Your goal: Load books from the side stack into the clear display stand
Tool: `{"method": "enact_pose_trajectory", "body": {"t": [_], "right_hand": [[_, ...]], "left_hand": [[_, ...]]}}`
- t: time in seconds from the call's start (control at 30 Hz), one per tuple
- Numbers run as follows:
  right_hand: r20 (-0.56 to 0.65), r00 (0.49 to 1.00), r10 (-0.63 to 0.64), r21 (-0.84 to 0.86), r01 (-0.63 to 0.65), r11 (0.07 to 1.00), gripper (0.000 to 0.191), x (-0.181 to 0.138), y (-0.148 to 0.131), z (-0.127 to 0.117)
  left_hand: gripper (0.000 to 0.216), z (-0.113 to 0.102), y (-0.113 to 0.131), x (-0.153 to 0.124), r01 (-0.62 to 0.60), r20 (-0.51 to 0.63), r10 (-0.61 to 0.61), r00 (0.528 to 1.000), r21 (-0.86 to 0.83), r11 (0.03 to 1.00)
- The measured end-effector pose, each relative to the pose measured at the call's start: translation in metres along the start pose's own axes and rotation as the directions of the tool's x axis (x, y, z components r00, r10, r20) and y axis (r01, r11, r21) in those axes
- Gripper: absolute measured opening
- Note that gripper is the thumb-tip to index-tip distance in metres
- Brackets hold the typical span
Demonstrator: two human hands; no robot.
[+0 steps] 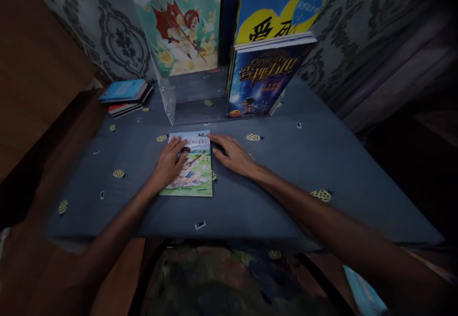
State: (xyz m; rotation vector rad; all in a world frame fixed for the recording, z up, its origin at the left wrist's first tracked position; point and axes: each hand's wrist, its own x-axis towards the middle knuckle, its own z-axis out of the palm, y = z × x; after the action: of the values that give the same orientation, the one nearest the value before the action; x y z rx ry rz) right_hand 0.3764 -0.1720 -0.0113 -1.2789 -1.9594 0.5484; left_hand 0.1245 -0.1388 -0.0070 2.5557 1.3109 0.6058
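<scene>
A thin picture book [195, 178] lies flat on the table in front of me, its cover showing a seated figure with a stringed instrument on grass. Over the upper left part of that cover rests my left hand [170, 161], fingers stretched out and lying flat. My right hand [231, 153] is on the cloth at the book's right side, with its fingers extended and the tips at the upper right edge. Neither hand is wrapped round anything. Part of the cover title is hidden under the left fingers.
Behind the book stands a clear acrylic rack [170, 104] with upright books, among them a dark blue book [255, 82] and a green book [186, 30]. A small stack of books [125, 92] lies at the back left. A blue-grey cloth [286, 163] covers the table.
</scene>
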Motion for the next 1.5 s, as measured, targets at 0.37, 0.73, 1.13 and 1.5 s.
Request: {"method": "enact_pose_trajectory", "body": {"t": [0.37,0.73,1.13,1.5], "right_hand": [[0.001,1.0,0.021,0.015,-0.021,1.0,0.04,-0.042,-0.034,0.003],[0.02,0.997,0.068,0.192,-0.071,0.979,0.037,-0.095,-0.074,0.001],[0.047,0.976,0.211,0.449,-0.21,0.869,0.028,-0.095,-0.074,0.003],[-0.106,0.979,0.174,0.329,-0.13,0.935,0.029,-0.077,-0.068,0.0]], "left_hand": [[0.043,-0.002,0.015,-0.007,-0.113,0.014,0.112,0.994,0.098,0.989],[0.08,-0.021,0.043,-0.058,-0.41,0.231,0.393,0.89,0.028,0.912],[0.046,-0.013,0.048,-0.063,-0.467,0.098,0.457,0.884,0.164,0.869],[0.034,-0.011,0.054,-0.063,-0.412,-0.001,0.414,0.91,0.092,0.906]]}}
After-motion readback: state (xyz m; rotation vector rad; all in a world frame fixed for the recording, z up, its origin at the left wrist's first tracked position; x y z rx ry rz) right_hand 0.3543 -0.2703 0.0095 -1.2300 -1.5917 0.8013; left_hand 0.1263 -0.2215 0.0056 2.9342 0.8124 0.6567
